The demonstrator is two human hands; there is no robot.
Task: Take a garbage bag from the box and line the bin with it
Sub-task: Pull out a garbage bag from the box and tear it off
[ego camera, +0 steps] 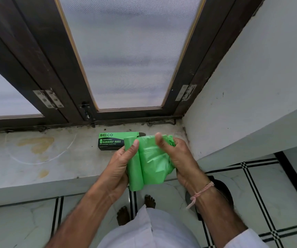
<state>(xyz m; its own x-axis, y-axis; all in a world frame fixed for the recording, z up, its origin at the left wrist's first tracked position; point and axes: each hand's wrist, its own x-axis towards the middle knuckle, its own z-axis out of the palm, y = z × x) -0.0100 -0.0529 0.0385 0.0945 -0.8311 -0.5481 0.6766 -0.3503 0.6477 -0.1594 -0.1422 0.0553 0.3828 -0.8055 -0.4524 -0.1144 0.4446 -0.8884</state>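
Gripping a green roll of garbage bags (135,169) just in front of the box (116,141) on the sill, the left hand (119,169) holds its upright long axis while the right hand (178,156) pinches the loosened bag (155,163) rightward.

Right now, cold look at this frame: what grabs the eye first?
The bright green roll of garbage bags at centre, held by the left hand while the right hand grips the loose bag coming off it. Just behind, the green-and-black box lies on the stained stone sill, under the dark-framed frosted window.
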